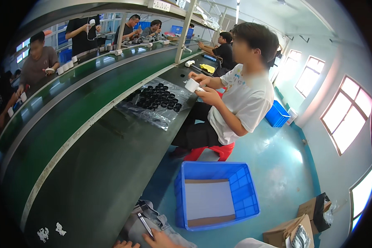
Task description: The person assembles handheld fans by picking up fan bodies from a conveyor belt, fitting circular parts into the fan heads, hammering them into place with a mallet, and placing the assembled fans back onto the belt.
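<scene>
At the lower edge, my right hand [163, 239] is closed on a slim, dark and silver pen-like tool [145, 225]; its exact kind is unclear. The tool points up and left above my lap, over grey clothing [169, 227]. Only the fingertips of my left hand [127, 244] show beside it, near the bench edge, and the rest is cut off by the frame. Small white scraps [43, 234] lie on the dark green bench [87, 165] to the left.
A blue crate [252, 194] with cardboard inside stands on the floor to the right. Ahead, a seated co-worker [246, 95] handles a white part [191, 85] beside black rings [157, 97] on plastic. Beyond runs a green conveyor belt [74, 105]. Cartons [289, 231] stand lower right.
</scene>
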{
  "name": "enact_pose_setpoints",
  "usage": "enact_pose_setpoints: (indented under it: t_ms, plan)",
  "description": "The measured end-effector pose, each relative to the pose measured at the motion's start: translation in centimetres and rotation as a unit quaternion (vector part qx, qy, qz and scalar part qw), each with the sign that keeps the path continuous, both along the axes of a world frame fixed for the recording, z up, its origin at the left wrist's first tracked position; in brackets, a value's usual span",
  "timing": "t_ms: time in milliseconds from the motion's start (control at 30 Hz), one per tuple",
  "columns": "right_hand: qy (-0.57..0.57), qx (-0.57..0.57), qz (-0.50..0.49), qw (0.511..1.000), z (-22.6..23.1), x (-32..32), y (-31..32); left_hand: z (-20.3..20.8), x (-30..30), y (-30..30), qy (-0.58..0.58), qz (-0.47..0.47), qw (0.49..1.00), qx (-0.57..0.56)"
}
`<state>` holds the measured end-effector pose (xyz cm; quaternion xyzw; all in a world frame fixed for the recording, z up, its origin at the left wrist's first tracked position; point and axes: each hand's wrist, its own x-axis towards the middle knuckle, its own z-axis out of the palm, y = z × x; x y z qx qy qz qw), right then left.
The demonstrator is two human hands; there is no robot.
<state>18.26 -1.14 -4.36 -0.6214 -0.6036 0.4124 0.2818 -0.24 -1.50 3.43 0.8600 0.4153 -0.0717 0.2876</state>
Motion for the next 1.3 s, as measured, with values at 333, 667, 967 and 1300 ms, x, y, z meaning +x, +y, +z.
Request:
enact_pose_setpoints:
  t_ms: [333,667,967,1300]
  plan:
    - [0.028,-0.075,-0.003,0.997,0.4,1.2,0.1,0.2,0.1,-0.4,-0.006,-0.005,1.000,-0.001]
    - [0.023,-0.009,0.018,1.000,-1.2,1.3,0.0,-4.1,-0.2,-2.2,-0.035,0.042,0.998,0.028]
    - [-0.020,-0.003,0.043,0.999,-1.8,1.8,-0.3,-4.7,0.8,-0.9,0.017,-0.040,0.972,0.230]
    - [0.088,-0.117,0.086,0.985,-5.6,1.7,-0.2,-7.0,1.3,-2.3,0.080,-0.069,0.965,0.239]
